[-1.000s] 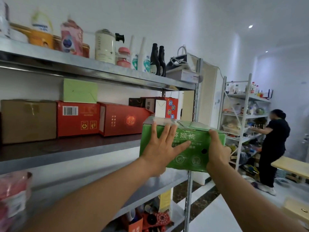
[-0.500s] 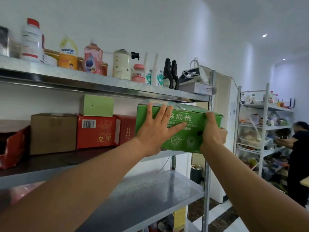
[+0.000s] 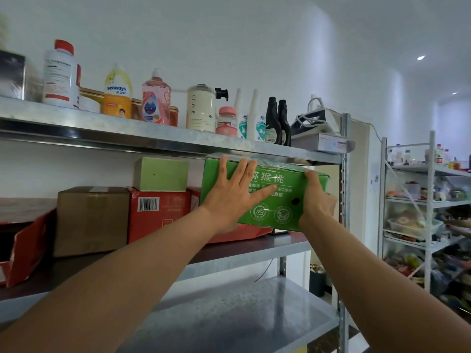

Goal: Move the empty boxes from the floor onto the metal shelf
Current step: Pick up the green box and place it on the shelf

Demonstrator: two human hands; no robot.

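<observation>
Up and inward goes the green kiwi box (image 3: 280, 200) since half a second ago: its top now tucks just under the upper board (image 3: 153, 133) of the metal shelf, where before it hung out in front of that edge.

The left hand (image 3: 229, 200) lies flat on the printed front face, fingers spread wide and pushing. The right hand (image 3: 316, 202) clasps the box's right end, thumb up along the front corner and the other fingers out of sight round the side.

The box sits right of centre in the frame, tilted a little, its lower edge over a low red box (image 3: 237, 235) that lies on the middle board (image 3: 254, 248). I cannot tell whether its weight is on that red box yet.

To its left stand a pale green box (image 3: 161, 174) on a red barcode box (image 3: 158, 215), then a brown carton (image 3: 91, 220).

This looks like the placing step, nearly done. Next, I would judge, comes a level push straight back, minding the tight gap overhead, then both hands letting go.
</observation>
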